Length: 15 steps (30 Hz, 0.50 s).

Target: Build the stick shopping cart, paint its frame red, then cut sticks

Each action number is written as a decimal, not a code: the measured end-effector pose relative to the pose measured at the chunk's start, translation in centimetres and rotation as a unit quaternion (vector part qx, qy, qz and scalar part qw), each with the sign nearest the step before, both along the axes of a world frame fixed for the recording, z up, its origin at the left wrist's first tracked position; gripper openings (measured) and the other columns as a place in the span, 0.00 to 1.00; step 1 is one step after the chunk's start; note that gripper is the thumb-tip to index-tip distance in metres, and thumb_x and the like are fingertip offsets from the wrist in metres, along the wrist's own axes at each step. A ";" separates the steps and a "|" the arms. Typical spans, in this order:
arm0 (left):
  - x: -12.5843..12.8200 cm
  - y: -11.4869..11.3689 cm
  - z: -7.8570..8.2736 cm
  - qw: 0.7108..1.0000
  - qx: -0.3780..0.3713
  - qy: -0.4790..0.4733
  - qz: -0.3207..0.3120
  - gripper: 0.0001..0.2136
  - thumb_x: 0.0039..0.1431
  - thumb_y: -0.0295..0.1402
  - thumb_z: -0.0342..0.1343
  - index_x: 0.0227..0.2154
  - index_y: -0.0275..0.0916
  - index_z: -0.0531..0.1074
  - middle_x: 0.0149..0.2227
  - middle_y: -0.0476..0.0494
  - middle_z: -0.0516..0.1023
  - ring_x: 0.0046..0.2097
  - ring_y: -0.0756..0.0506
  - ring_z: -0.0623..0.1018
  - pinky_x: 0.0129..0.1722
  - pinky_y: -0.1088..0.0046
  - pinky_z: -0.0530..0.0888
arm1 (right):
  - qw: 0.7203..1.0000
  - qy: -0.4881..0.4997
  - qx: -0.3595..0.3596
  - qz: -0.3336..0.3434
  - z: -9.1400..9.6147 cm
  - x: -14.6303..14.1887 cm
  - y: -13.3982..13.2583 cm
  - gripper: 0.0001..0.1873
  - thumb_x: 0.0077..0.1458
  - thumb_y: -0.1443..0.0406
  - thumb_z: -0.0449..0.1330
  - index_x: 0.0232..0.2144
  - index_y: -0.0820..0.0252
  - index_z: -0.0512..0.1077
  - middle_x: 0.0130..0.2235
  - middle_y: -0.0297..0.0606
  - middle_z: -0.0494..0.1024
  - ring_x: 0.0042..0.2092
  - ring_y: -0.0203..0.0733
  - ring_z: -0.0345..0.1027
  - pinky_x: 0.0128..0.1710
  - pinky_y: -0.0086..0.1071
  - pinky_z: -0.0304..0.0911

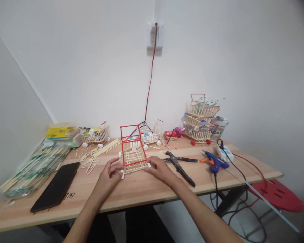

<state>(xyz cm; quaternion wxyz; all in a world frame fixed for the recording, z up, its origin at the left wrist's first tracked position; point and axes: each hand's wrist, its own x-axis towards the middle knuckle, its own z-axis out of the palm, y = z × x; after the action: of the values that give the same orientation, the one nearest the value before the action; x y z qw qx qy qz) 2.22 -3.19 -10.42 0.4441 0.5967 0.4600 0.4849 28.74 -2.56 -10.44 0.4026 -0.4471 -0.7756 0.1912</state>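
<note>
The left hand [110, 173], loosely curved, and right hand [159, 169], fingers narrowed, are at the near white wheels [122, 174] (grip or touch, I cannot tell); between them, on the desk [142, 190], the stick cart [134, 165] probably wants light, even pressure, sparing its red handle [130, 126] beyond.
</note>
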 end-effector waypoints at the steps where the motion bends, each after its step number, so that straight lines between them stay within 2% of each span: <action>1: 0.0 -0.1 0.1 1.000 -0.004 0.004 0.006 0.32 0.48 0.39 0.61 0.57 0.37 0.62 0.42 0.38 0.82 0.47 0.38 0.81 0.45 0.62 0.75 | 1.000 -0.008 0.004 0.008 0.0 0.0 0.0 0.06 0.54 0.65 0.66 0.36 0.57 0.76 0.37 0.35 0.79 0.41 0.42 0.69 0.45 0.33 0.60; 6: -1.1 0.6 0.5 0.997 0.027 0.030 0.061 0.23 0.48 0.39 0.56 0.48 0.36 0.71 0.41 0.36 0.83 0.46 0.37 0.81 0.48 0.61 0.73 | 0.999 -0.037 0.008 0.026 0.0 0.0 -0.1 0.07 0.56 0.62 0.66 0.38 0.56 0.77 0.39 0.36 0.80 0.41 0.43 0.69 0.44 0.34 0.60; 11: -2.2 4.6 1.6 0.983 0.092 0.092 0.127 0.21 0.48 0.40 0.57 0.45 0.38 0.75 0.53 0.33 0.79 0.51 0.37 0.78 0.50 0.60 0.73 | 0.998 -0.053 0.009 0.032 0.2 0.0 -0.3 0.07 0.57 0.61 0.65 0.37 0.56 0.76 0.38 0.35 0.79 0.40 0.42 0.68 0.43 0.33 0.60; 13: -2.1 6.5 2.0 0.983 0.090 0.115 0.109 0.23 0.42 0.39 0.58 0.44 0.38 0.77 0.54 0.33 0.78 0.50 0.36 0.78 0.48 0.60 0.74 | 0.998 -0.050 0.009 0.039 0.2 0.1 -0.2 0.07 0.58 0.60 0.65 0.39 0.56 0.76 0.39 0.36 0.80 0.41 0.43 0.69 0.44 0.34 0.60; 15: -1.7 7.9 2.3 0.987 0.075 0.130 0.060 0.24 0.39 0.38 0.59 0.44 0.38 0.78 0.52 0.34 0.80 0.48 0.35 0.79 0.47 0.59 0.74 | 0.998 -0.045 0.005 0.047 0.2 0.3 -0.2 0.08 0.58 0.61 0.64 0.41 0.55 0.77 0.41 0.37 0.80 0.43 0.44 0.70 0.46 0.35 0.61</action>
<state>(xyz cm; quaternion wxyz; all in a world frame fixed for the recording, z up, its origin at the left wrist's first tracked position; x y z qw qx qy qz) 0.51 4.74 -8.12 0.3044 0.6574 0.5113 0.4624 29.09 -2.71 -10.25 0.3603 -0.4165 -0.8138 0.1856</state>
